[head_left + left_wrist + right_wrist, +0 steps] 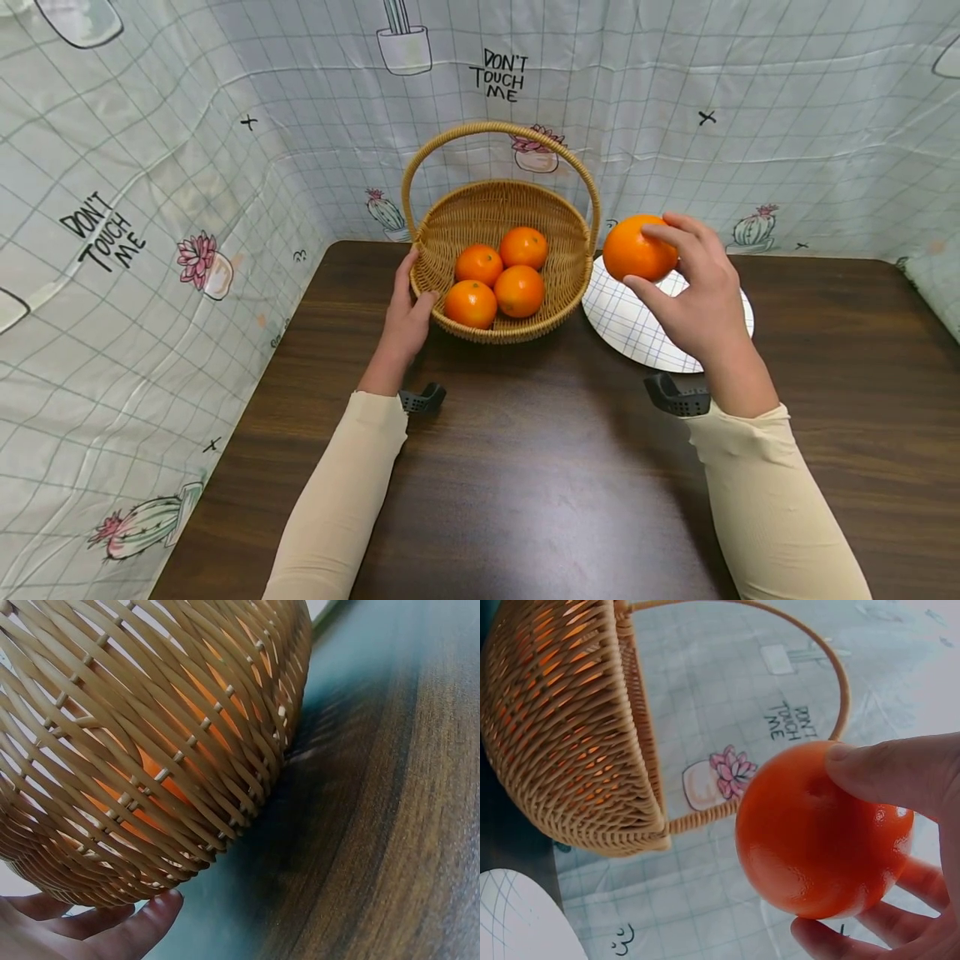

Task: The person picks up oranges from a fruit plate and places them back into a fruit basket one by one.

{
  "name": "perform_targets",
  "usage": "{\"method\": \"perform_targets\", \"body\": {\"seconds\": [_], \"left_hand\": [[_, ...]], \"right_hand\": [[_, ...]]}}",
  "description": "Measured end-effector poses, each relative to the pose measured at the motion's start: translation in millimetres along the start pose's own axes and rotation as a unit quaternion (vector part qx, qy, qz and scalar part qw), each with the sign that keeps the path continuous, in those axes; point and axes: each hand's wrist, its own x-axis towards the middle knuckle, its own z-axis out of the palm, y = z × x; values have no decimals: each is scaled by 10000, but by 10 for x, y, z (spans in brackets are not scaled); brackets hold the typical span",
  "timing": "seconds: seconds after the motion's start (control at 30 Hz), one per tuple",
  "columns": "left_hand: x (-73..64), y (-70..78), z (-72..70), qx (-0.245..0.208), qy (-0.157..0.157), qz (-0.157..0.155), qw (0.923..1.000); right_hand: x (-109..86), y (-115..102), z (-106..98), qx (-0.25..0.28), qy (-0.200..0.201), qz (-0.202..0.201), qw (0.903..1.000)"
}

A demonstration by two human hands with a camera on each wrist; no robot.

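Observation:
My right hand (705,292) holds an orange (637,248) between thumb and fingers, raised over a white plate (652,346) with a blue grid pattern. In the right wrist view the thumb lies on one side of the orange (810,832) and the fingers on the other. My left hand (407,321) holds the left side of a wicker basket (498,200), thumb at the rim. The left wrist view shows its fingertips (161,904) against the woven outside of the basket (172,750). Several oranges (520,291) lie together inside the basket.
The basket's tall arched handle (498,127) stands upright over it. The dark wooden table (517,467) runs back to a curtain (315,100) printed with a grid, cacti and lettering. To the basket's right, the plate lies partly under the right hand.

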Motion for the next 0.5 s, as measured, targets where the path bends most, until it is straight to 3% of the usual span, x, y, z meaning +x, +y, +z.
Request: {"method": "perform_targets", "body": {"seconds": [0.5], "left_hand": [[-15, 9, -7, 14, -12, -17, 10000]], "right_hand": [[-25, -138, 47, -59, 352, -632, 9974]]}}
